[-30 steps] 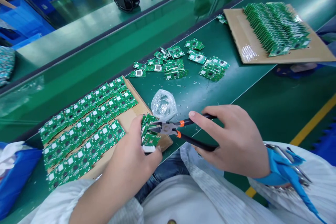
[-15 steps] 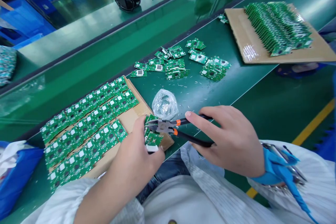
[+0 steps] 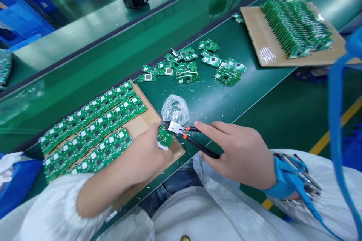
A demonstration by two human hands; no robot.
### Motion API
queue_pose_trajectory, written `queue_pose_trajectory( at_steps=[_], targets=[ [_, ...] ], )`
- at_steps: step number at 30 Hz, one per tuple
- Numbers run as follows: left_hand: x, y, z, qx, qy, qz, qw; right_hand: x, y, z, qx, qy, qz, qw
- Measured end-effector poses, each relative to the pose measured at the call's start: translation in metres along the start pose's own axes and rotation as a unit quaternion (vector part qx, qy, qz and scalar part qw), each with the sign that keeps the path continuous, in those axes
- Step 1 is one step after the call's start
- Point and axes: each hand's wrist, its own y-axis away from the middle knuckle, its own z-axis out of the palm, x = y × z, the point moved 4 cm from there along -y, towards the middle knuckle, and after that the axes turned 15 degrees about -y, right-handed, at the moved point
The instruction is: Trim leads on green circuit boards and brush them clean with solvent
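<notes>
Between the fingers and thumb of my left hand point(image 3: 145, 154) is a small green circuit board point(image 3: 165, 138) with a white part at its lower edge. The fingers cover part of the board. My right hand point(image 3: 237, 152) is wrapped round the black handles of wire cutters point(image 3: 177, 128) with orange bands. Their jaws lie at the board's upper edge; I cannot tell whether they touch it. Just behind the cutters sits a clear plastic bag point(image 3: 175, 109) with small metal bits in it. Rows of joined circuit boards point(image 3: 98, 120) lie on cardboard point(image 3: 147, 111) at the left.
Loose circuit boards point(image 3: 186, 68) lie in groups across the green bench point(image 3: 220, 101), among scattered wire clippings. Farther right, stacked boards point(image 3: 296, 28) stand on another cardboard sheet point(image 3: 267, 51). A blue strap point(image 3: 336, 120) hangs at the right. A blue bin point(image 3: 21, 182) is at the left edge.
The cutters have swung upward on the board, so more of its face shows below the jaws. My left hand has shifted slightly left. A blue strap has come into view at the right.
</notes>
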Motion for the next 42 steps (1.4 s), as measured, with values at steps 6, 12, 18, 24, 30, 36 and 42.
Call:
queue_pose_trajectory(
  at_steps=[6, 12, 18, 24, 30, 36, 42],
  targets=[
    [-0.008, -0.014, -0.009, -0.041, -0.008, 0.009, 0.999, 0.012, 0.003, -0.001, -0.047, -0.061, 0.081, 0.994],
    [-0.017, 0.003, -0.004, 0.071, 0.000, 0.053, 0.996, 0.017, 0.003, -0.007, 0.010, -0.027, 0.018, 0.999],
    [-0.029, 0.019, 0.003, 0.190, 0.011, 0.127, 0.973, 0.005, -0.002, -0.014, 0.058, -0.006, -0.054, 0.997],
    [-0.028, 0.034, 0.005, 0.237, -0.021, 0.161, 0.958, -0.001, -0.008, -0.018, 0.074, 0.008, -0.092, 0.993],
    [-0.035, 0.042, 0.012, 0.298, -0.031, 0.135, 0.945, -0.003, -0.007, -0.020, 0.103, 0.015, -0.101, 0.989],
    [-0.034, 0.046, 0.016, 0.350, -0.030, 0.122, 0.928, -0.008, -0.007, -0.018, 0.114, 0.015, -0.122, 0.986],
    [-0.030, 0.049, 0.019, 0.352, -0.003, 0.085, 0.932, -0.011, -0.007, -0.017, 0.116, 0.023, -0.111, 0.987]
  ],
)
